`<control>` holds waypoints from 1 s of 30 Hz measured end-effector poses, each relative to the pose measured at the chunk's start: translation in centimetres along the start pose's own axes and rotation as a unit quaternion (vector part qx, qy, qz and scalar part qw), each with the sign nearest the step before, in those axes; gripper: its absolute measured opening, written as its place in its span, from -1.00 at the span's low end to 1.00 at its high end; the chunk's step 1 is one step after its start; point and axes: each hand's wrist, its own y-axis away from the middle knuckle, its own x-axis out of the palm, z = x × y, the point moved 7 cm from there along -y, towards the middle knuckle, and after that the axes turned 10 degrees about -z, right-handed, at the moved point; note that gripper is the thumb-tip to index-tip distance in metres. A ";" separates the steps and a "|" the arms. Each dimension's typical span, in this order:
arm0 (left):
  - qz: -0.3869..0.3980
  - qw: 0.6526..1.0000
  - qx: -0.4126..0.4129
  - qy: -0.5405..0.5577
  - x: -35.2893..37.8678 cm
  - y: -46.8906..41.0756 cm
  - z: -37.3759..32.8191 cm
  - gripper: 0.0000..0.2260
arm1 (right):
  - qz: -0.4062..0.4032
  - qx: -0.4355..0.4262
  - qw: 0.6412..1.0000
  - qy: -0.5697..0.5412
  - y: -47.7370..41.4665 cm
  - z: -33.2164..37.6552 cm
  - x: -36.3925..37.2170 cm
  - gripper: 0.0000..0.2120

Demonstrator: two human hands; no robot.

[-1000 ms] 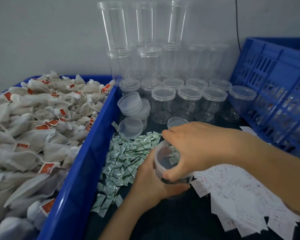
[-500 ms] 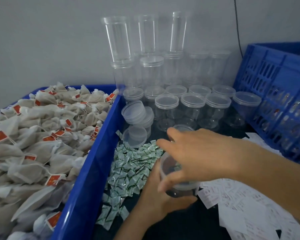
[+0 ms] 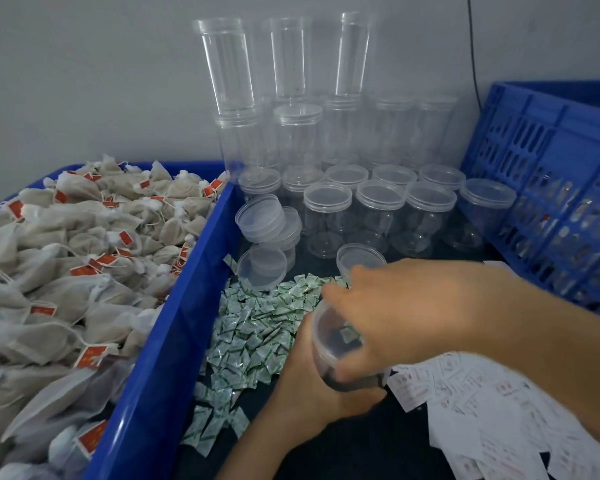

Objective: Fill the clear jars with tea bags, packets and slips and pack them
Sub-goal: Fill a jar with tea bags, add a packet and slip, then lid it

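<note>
The clear jar (image 3: 328, 348) you are filling sits low in the middle of the view, tipped so its open mouth faces up and to the left. One green and white packet (image 3: 347, 335) lies inside it. Your left hand (image 3: 312, 389) grasps the jar from below, fingers curled round its lower wall. Your right hand (image 3: 420, 313) reaches in from the right and lies across the jar's mouth. Its fingers are stretched out and loose, with nothing visible in them, though the hand is blurred.

Just left of the jar, a pile of the same packets (image 3: 257, 334) spreads over the dark tabletop (image 3: 361, 445). Just right of it, under your right forearm, lies a heap of white printed slips (image 3: 482, 410).

Behind your right hand stands a small open jar (image 3: 359, 259). Beyond it are rows of lidded empty jars (image 3: 378, 216), and taller stacked jars (image 3: 229, 64) stand against the grey wall. A few loose lids (image 3: 262, 268) lean together near the back of the packet pile.

Along the left side, a blue bin (image 3: 174, 341) holds tea bags (image 3: 66, 271) with red tags, heaped high. At the far right stands a blue slatted crate (image 3: 551, 188).
</note>
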 end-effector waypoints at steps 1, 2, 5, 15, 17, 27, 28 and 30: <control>-0.003 1.000 0.001 0.002 0.1 0.1 0.0 -0.28 | 0.028 -0.028 0.999 -0.023 0.3 0.1 -0.2 -0.41; -0.011 1.000 0.000 0.002 0.0 0.1 0.0 -0.29 | 0.055 -0.053 0.996 -0.040 0.7 0.1 -0.1 -0.24; -0.005 1.000 0.005 -0.005 0.1 0.0 -0.4 -0.21 | 0.039 -0.007 0.998 -0.043 0.8 -0.2 0.1 -0.05; 0.003 0.999 0.031 0.018 0.6 -0.2 -0.8 -0.18 | 0.072 0.001 0.996 -0.056 0.1 -0.4 1.4 0.00; 0.033 0.999 0.034 0.023 0.8 -0.3 -0.8 -0.19 | 0.009 0.035 0.999 -0.034 -0.2 -0.3 1.3 -0.18; 0.031 0.999 0.043 -0.005 1.0 -0.2 -0.7 -0.20 | 0.009 0.007 0.999 -0.037 0.2 0.2 1.2 -0.16; 0.044 0.998 0.042 0.005 1.2 -0.2 -0.8 -0.21 | -0.018 0.008 1.000 -0.020 0.0 0.2 1.0 -0.33; 0.025 0.999 0.037 -0.005 1.0 -0.2 -0.7 -0.16 | -0.026 -0.028 0.999 -0.016 -0.3 0.6 0.9 -0.48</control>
